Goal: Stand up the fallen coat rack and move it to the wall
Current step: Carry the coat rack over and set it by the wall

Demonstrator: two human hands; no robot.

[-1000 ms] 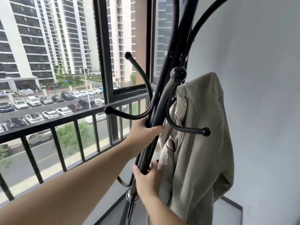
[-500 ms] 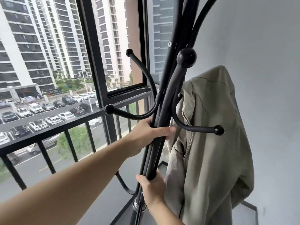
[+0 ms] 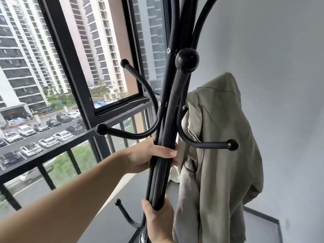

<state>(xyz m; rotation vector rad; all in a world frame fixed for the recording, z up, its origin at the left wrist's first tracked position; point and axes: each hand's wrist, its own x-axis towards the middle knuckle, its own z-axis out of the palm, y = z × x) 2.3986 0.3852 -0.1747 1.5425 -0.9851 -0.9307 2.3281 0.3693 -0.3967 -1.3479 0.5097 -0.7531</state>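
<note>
The black metal coat rack (image 3: 171, 109) stands nearly upright in the corner, its pole leaning slightly right at the top, with curved hooks ending in ball tips. My left hand (image 3: 149, 156) is wrapped around the pole just below the middle hooks. Lower down, my right hand (image 3: 157, 220) grips the same pole. A khaki jacket (image 3: 219, 155) hangs from a hook on the rack's right side, between the pole and the grey wall (image 3: 280, 85). The rack's base is out of view.
A large black-framed window (image 3: 70, 67) with a barred black railing (image 3: 52, 149) runs along the left, close behind the rack. The grey floor (image 3: 108, 216) shows below, with a dark skirting (image 3: 259, 214) along the wall at lower right.
The rack has come nearer and more upright in the corner, and the jacket swung with it. Both hands kept their grip on the pole.
</note>
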